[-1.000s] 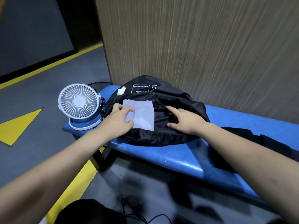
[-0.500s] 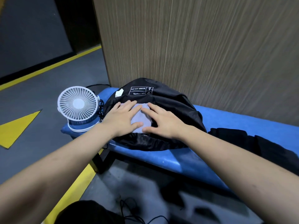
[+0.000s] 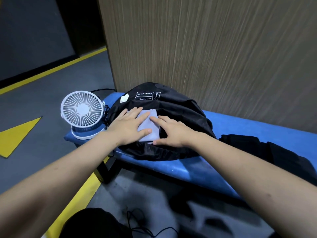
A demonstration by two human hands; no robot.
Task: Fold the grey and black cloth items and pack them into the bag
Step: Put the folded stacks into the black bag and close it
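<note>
A folded grey cloth lies on top of a black bag at the left end of the blue bench. My left hand lies flat on the cloth's left half with straight fingers. My right hand presses flat on the cloth's right edge and the bag beside it. A black cloth lies crumpled on the bench to the right, apart from both hands.
A white desk fan stands on the bench's left end, close to the bag. A wood-grain wall rises right behind the bench. Black cables lie on the grey floor with yellow markings below.
My right hand moved left from the bag onto the grey cloth's right edge. Both hands now press the cloth flat, covering much of it.
</note>
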